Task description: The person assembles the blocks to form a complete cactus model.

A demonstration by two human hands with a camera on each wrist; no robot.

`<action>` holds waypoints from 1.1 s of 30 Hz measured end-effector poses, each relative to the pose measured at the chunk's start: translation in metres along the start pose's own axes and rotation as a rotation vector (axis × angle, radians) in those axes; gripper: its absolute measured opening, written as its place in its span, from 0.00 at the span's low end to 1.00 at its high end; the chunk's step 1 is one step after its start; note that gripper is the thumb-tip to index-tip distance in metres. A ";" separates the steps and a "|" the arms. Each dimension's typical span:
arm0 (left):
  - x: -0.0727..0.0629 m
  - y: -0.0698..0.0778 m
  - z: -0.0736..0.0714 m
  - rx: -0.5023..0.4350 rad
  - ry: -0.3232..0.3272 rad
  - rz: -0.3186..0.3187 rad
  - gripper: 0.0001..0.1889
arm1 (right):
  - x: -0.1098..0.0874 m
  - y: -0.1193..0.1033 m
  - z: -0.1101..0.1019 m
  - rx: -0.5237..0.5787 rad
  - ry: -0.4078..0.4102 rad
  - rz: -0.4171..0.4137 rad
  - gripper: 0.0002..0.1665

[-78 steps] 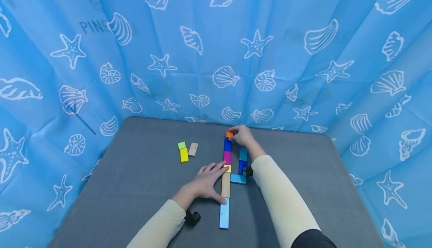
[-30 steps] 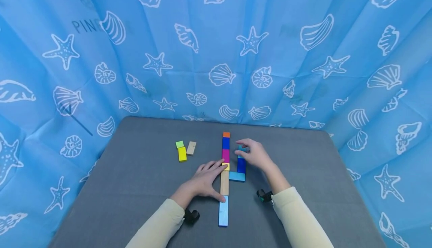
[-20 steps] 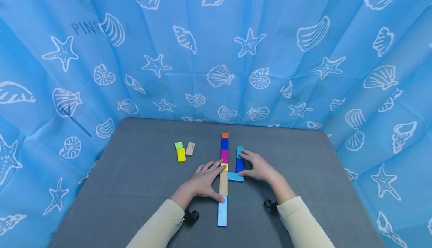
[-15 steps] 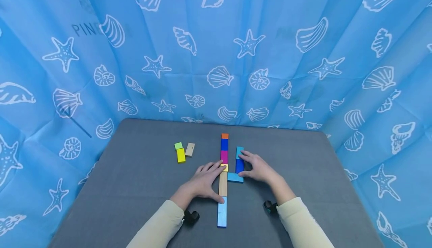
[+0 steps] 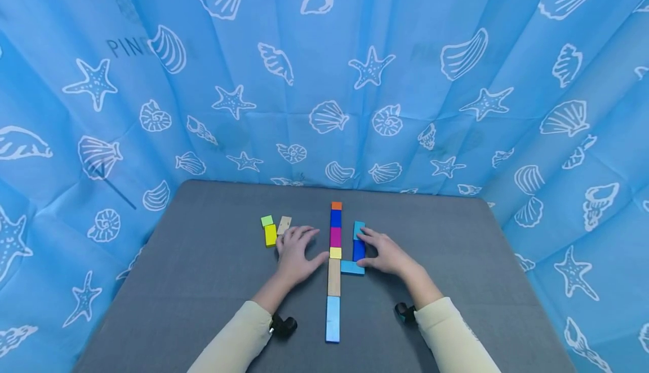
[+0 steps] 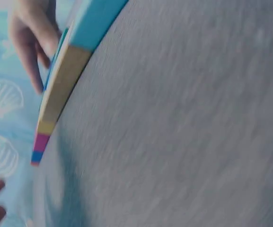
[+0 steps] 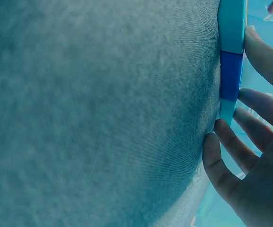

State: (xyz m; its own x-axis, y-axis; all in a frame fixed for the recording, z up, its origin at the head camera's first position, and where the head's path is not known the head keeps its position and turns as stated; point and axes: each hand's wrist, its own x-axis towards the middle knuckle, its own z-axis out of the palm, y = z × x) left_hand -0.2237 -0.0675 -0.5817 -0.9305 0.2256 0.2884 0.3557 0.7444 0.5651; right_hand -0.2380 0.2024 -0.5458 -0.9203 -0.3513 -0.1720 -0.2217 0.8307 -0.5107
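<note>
A straight column of flat blocks runs away from the person: light blue block point(image 5: 332, 319), plain wooden block point(image 5: 334, 277), small yellow block point(image 5: 335, 253), magenta block point(image 5: 335, 236), blue block point(image 5: 336, 218) and orange block point(image 5: 337, 205). From its right side a teal block point(image 5: 352, 267) juts out, leading to a dark blue block point(image 5: 359, 251) and another teal block point(image 5: 358, 229). Over this branch, the right hand point(image 5: 387, 252) rests its spread fingers and thumb lightly. Left of the column, the left hand point(image 5: 296, 257) hovers, fingers apart, holding nothing visible.
Near the left hand's fingertips lie a loose yellow block point(image 5: 271, 236), a light green block point(image 5: 266, 221) and a pale wooden block point(image 5: 284, 225), partly covered by the fingers. A blue seashell curtain point(image 5: 324, 80) hangs behind the grey table point(image 5: 203, 283).
The left hand has lifted off the column and moved left toward the loose blocks. Earlier, the right hand let go of the orange block and came back to the teal and blue branch.
</note>
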 end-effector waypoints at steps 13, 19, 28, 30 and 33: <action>0.025 -0.037 -0.014 0.211 0.190 -0.333 0.29 | -0.001 0.002 0.000 0.003 -0.008 0.017 0.47; 0.034 -0.037 -0.020 0.334 0.124 -0.350 0.23 | 0.000 0.003 0.000 -0.015 -0.013 0.021 0.48; 0.041 -0.030 -0.016 0.312 0.079 -0.382 0.17 | -0.001 -0.001 0.000 -0.013 -0.011 0.027 0.47; 0.041 -0.028 -0.014 0.231 0.065 -0.350 0.18 | -0.001 -0.001 0.000 -0.014 -0.014 0.027 0.48; 0.040 -0.025 -0.012 0.109 0.014 -0.292 0.20 | -0.002 -0.001 0.000 -0.011 -0.014 0.026 0.47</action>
State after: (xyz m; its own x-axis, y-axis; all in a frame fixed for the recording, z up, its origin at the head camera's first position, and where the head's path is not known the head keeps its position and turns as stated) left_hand -0.2684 -0.0847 -0.5746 -0.9904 -0.0162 0.1373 0.0611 0.8394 0.5401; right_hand -0.2360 0.2019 -0.5445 -0.9213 -0.3353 -0.1971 -0.2010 0.8443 -0.4967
